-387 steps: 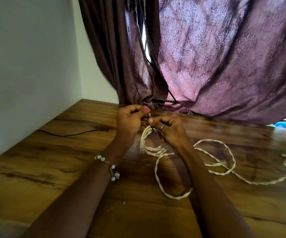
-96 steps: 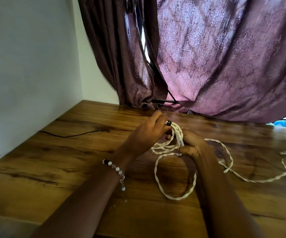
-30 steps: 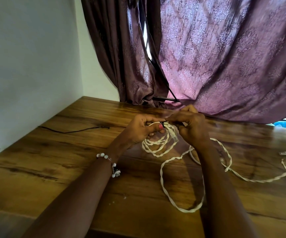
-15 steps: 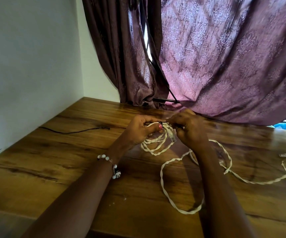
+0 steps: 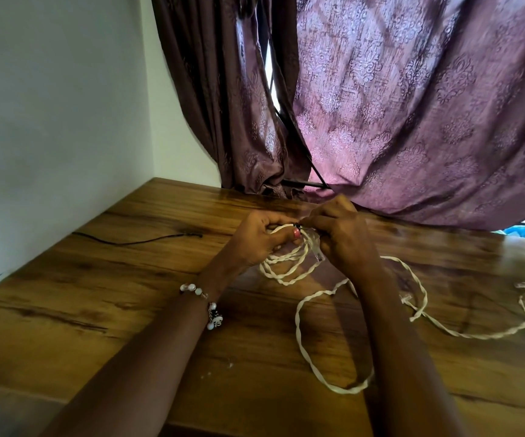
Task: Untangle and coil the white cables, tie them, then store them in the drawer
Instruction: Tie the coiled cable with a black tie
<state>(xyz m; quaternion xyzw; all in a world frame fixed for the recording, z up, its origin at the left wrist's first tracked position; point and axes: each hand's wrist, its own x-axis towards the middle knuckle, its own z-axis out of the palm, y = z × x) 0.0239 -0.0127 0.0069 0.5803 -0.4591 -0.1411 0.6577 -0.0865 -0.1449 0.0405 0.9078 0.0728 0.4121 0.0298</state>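
- Both hands meet at the far middle of the table (image 5: 103,310): the left hand (image 5: 259,239) has its fingers and thumb curled round the top of a small coil (image 5: 286,263) of white cable (image 5: 302,335), and the right hand (image 5: 340,236) pinches at the same spot, where something small and dark (a tie, probably, though too small to tell) sits between the fingertips.
- A clear plug (image 5: 317,255) hangs from the coil just at the right hand's 8 o'clock.
- From the coil, the uncoiled cable runs toward 5 o'clock in one wide loop on the wood, passes under the right forearm, then trails off toward 3 o'clock, where more loose strands lie at the table's right edge.
- Judging by its slack curves, the cable is light, limp and twisted like a cord; it should bend without any fight but spring open if the coil is let go, so the best hold is across all the turns at once, at the top where the hands are now, never by the plug.
- Further out: a bead bracelet (image 5: 202,302) on the left wrist, a thin black wire (image 5: 135,241) at 9 o'clock near the wall, and a purple curtain (image 5: 412,105) at 12 o'clock.
- No drawer is in view.
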